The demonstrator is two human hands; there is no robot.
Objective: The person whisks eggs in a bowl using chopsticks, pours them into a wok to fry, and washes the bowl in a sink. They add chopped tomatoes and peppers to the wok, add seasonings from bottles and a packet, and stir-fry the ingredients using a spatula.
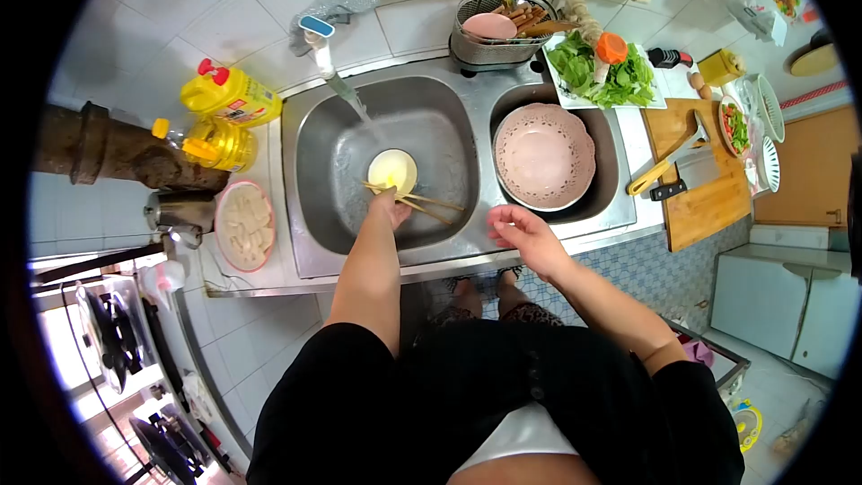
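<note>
Head view, and from where I stand the person's left hand (386, 208) is low in the brushed stainless-steel sink basin (449, 126), apparently closed around the near edge of a small round white bowl (381, 162) with a patch of yellow inside. A pair of slim pale wooden chopsticks (438, 203) lies across that grip, the longer ends angled out to the right of the left hand. Its fingertips are hidden, so I cannot tell how they share the bowl and the sticks.

The right hand (525, 235) hangs over the sink's front edge, well to the right of the left hand, loosely curled and holding nothing. Ahead of the left hand, water (359, 112) runs from a silver tap with a blue top (316, 27), coming down beyond the bowl.

To do this well, I'd want the bowl's near edge pinched firmly, as wet glaze is likely slippery, and the sticks pinned so they don't roll off. Bringing the bowl squarely beneath the stream at a slight tilt should flush the yellow without splashing. The idle right hand could take the chopsticks, keeping clear of the pink scalloped-rim basin (545, 157) just ahead of it.
</note>
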